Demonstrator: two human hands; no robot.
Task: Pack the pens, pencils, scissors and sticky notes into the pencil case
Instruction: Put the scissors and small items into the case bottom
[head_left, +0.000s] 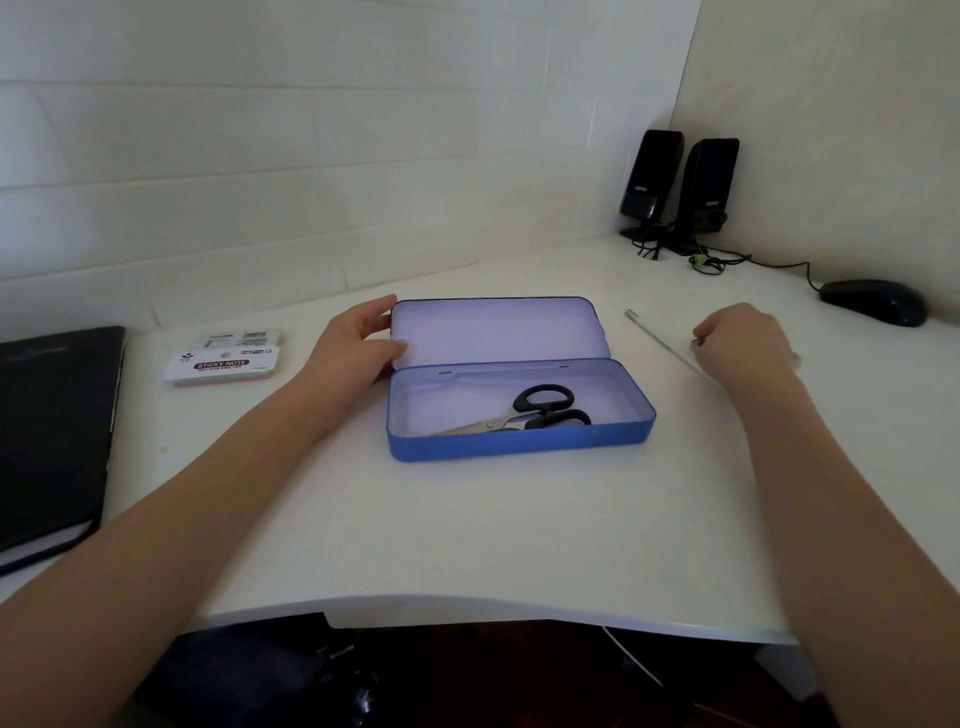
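The blue pencil case (519, 441) is lying open on the white desk (467, 530), the scissors (524, 413) resting inside. The left hand (358, 343) is gripping the lid's left edge; the right hand (743, 345) is pinching a thin pen (657, 338) (partly hidden). The sticky notes (223, 361) are lying well left, beside 1 black notebook (52, 431).

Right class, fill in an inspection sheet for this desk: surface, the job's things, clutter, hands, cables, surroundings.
Surface: white desk.
Job's things: blue pencil case open, scissors inside; sticky notes and a pen outside.
Clutter: black notebook, mouse, two speakers.
Hands: left hand holds the lid; right hand pinches the pen.
Cables: mouse cable, near the speakers.
Surroundings: white walls.
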